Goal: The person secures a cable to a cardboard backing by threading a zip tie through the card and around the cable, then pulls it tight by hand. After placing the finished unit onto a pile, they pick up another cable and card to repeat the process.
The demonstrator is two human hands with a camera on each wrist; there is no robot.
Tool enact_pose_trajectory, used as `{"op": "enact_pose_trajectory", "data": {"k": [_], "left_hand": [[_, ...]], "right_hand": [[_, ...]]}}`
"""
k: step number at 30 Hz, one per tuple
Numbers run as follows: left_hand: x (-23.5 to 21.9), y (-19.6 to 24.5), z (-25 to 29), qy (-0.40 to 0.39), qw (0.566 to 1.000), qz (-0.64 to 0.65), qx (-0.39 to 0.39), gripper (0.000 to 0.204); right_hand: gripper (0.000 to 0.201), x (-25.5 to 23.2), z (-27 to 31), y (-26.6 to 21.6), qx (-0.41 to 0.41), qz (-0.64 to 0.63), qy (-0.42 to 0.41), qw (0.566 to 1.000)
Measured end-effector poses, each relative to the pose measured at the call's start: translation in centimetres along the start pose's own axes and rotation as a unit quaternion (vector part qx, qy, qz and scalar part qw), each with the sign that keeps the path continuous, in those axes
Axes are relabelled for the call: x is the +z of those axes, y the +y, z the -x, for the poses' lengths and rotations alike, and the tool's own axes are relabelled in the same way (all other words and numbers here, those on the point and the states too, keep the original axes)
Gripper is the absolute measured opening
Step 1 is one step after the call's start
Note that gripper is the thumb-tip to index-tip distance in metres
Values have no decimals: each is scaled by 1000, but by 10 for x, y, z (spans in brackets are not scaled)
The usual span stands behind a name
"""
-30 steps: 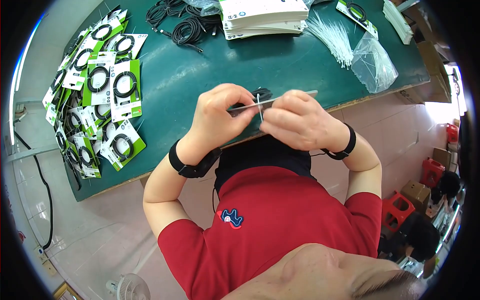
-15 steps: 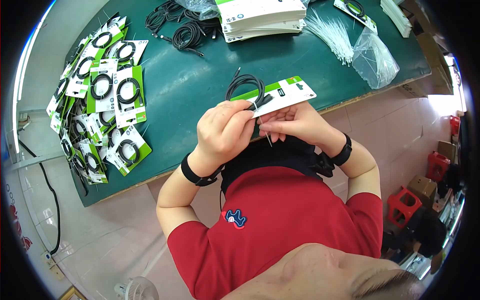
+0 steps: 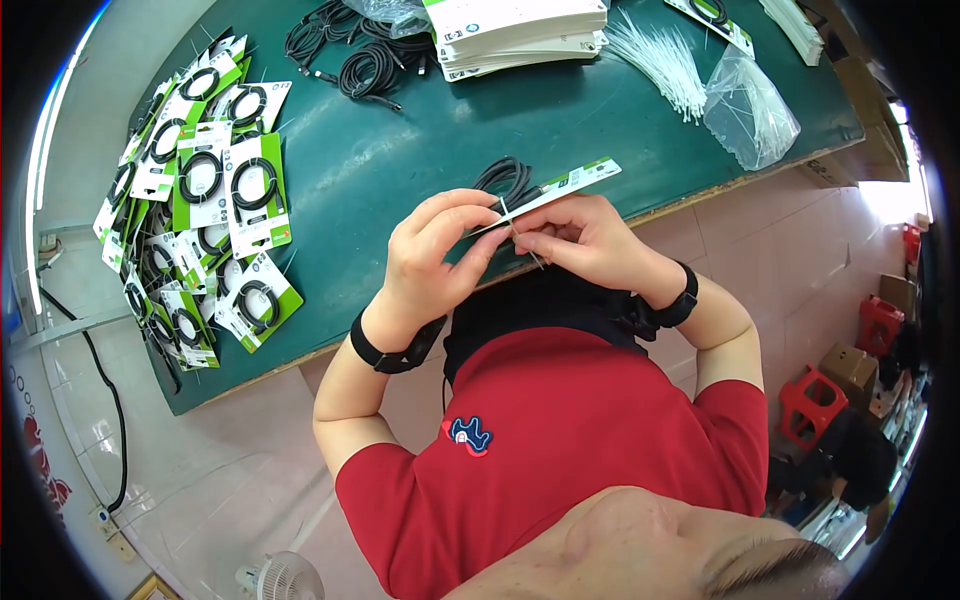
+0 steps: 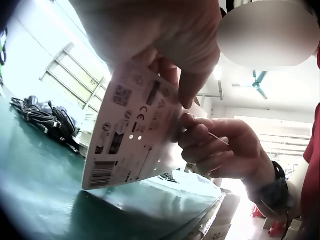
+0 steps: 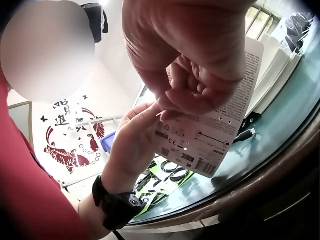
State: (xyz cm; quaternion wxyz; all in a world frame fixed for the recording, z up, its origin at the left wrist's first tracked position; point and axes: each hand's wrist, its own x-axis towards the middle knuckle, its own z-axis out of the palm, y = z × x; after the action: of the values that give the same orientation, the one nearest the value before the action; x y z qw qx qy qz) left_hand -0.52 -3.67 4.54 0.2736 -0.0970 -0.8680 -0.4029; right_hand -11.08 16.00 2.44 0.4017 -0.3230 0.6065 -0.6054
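Note:
Near the front edge of the table, my left hand (image 3: pixel 435 245) grips a printed cardboard card (image 3: pixel 588 176) with a coiled black cable (image 3: pixel 508 178) against its far face. A thin cable tie (image 3: pixel 505 208) loops over the coil at the card's edge, and its tail sticks out toward my body. Behind the card, my right hand (image 3: pixel 595 240) pinches at the tie with thumb and forefinger. The left wrist view shows the card's printed back (image 4: pixel 127 132), tilted above the table, with small punched holes. Both hands' fingertips meet closely there.
Carded cables (image 3: pixel 225 200) lie heaped on the left of the green table (image 3: pixel 370 165). At the back are loose black cables (image 3: pixel 370 70) and a stack of cards (image 3: pixel 520 35). White cable ties (image 3: pixel 655 70) and a clear plastic bag (image 3: pixel 750 120) lie at the right.
The card was nearly edge-on, then tipped to show its face and coil, and now leans back toward edge-on. My right hand's spread fingers have closed to a pinch at the tie.

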Motion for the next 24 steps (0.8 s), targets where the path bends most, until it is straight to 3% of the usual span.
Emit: {"op": "enact_pose_trajectory", "data": {"k": [9,12,16,24], "left_hand": [[6,-4,2,16,999,-28,20,17],[7,1,3,18,999,-23,14,18],[10,7,7,10,1000,-9,7,22],[14,8,13,-41,999,-5,6,31]], "right_hand": [[14,0,3,-1,-98,132,25,986],[18,-11,-1,6,-288,276,-5,917],[18,-21,0,9,-359,326,-34,874],[20,-28,10,14,-337,344,-43,875]]}}
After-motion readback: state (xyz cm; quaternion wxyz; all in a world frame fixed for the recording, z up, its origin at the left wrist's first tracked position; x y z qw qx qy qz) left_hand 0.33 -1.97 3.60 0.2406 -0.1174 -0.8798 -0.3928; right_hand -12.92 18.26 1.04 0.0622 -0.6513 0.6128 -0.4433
